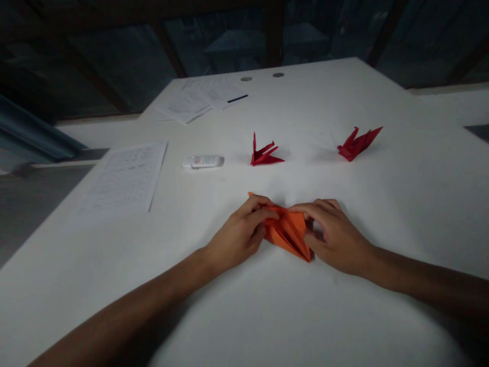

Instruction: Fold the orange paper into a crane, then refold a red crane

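Around the middle of the white table, one orange folded paper sits between the left hand, nearly closed and pinching its left side, and the right hand, curled with its fingers gripping the right side. Beyond are two red origami cranes, one white printed tube and two small discs.

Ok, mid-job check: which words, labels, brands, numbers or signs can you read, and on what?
Nothing is legible.
White oblong item: red mark and grey print, too small to read.
Left paper sheet: lines of print, too blurred.
Far papers: faint print, too blurred.
Folded orange paper, left red paper crane, right red paper crane: no lettering visible.
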A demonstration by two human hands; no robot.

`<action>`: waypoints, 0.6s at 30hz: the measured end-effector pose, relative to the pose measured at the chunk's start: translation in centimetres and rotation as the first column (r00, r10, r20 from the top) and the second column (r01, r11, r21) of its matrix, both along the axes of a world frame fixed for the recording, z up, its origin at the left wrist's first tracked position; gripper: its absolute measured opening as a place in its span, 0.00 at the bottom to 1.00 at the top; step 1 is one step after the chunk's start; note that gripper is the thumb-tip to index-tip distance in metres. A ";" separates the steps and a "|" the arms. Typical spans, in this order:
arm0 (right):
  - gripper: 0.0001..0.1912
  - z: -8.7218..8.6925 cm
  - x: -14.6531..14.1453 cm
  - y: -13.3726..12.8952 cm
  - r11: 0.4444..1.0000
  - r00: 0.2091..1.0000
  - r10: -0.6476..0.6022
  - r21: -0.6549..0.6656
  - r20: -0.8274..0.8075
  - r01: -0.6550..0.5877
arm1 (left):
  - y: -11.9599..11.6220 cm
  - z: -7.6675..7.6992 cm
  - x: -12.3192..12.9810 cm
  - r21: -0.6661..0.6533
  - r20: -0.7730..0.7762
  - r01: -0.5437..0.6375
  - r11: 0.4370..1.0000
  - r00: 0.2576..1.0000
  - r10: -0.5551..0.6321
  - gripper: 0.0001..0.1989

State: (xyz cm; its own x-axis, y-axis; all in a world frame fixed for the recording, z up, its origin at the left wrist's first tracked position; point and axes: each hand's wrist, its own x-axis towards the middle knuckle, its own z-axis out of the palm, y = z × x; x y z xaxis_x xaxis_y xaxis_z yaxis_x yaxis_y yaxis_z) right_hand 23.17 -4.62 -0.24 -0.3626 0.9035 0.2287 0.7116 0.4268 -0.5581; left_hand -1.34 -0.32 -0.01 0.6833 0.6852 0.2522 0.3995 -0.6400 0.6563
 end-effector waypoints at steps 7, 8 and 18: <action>0.14 0.2 0.3 0.8 0.991 0.981 -0.033 -0.136 -0.190 0.007 | 0.2 1.3 -0.1 -0.112 0.009 0.019 0.994 1.000 -0.018 0.07; 0.13 0.3 0.3 0.8 0.990 0.980 -0.039 -0.142 -0.196 0.011 | 0.2 1.4 -0.1 -0.131 0.006 0.024 0.991 1.000 -0.023 0.08; 0.12 0.3 0.2 1.1 0.989 0.973 -0.053 -0.148 -0.224 0.019 | 0.7 2.7 -0.4 -0.193 -0.046 0.133 0.972 0.988 -0.144 0.04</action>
